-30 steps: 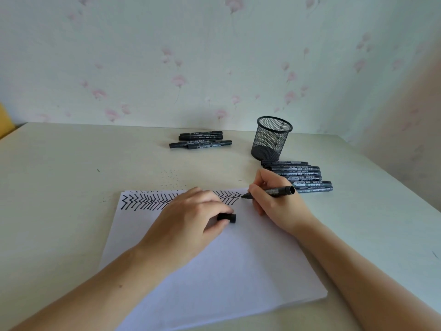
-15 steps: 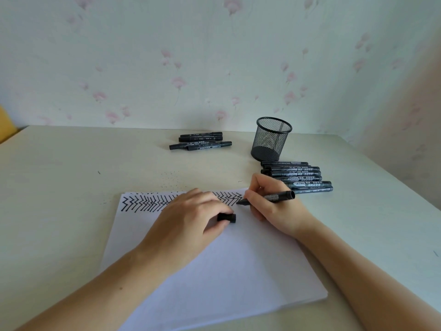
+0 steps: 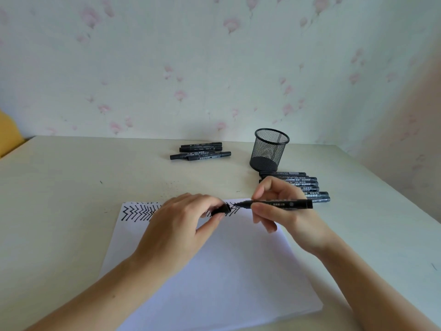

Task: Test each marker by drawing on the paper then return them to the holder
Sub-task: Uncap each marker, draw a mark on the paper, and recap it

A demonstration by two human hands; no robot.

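A white sheet of paper (image 3: 214, 271) lies in front of me, with black zigzag strokes (image 3: 138, 211) along its top edge. My right hand (image 3: 284, 211) pinches an uncapped black marker (image 3: 284, 204), held level above the paper with its tip pointing left. My left hand (image 3: 181, 223) pinches the marker's black cap (image 3: 220, 209), whose open end faces the tip a short gap away. A black mesh holder (image 3: 269, 149) stands behind, with no markers showing in it.
A row of several black markers (image 3: 307, 185) lies right of the paper, partly hidden by my right hand. Another small group of markers (image 3: 200, 151) lies at the back, left of the holder. The table's right edge runs close by. A wall stands behind.
My right hand lifted the marker off the paper and turned it level. My left hand rose from the sheet and brought the cap up toward the tip.
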